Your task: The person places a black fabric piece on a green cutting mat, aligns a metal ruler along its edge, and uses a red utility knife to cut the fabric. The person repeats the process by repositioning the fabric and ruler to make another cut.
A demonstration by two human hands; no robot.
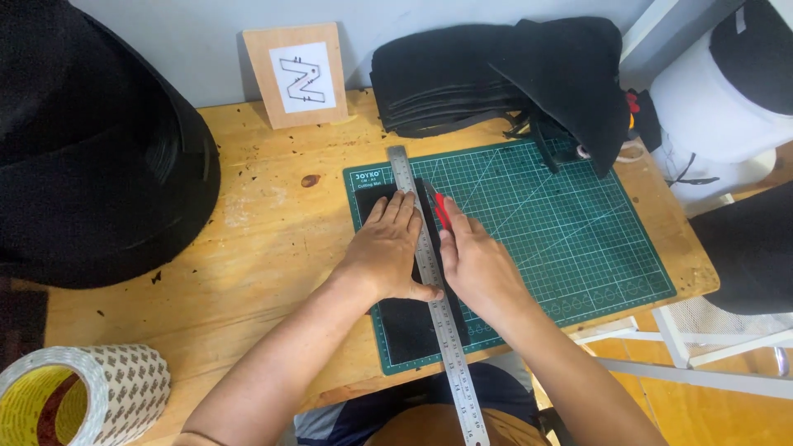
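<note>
My left hand [387, 248] lies flat, fingers spread, pressing a long steel ruler [450, 347] onto a black sheet of material [409, 326] on a green cutting mat [562, 223]. My right hand [479, 260] is closed around a red utility knife [441, 208], whose tip sits against the ruler's right edge near the top of the black sheet. The ruler runs from the mat's far edge down past the table's near edge.
A stack of black cut pieces [496, 70] lies at the back of the wooden table [264, 239]. A wooden board with a paper drawing [296, 74] leans on the wall. A big black roll [91, 149] sits left, a tape roll [78, 392] lower left.
</note>
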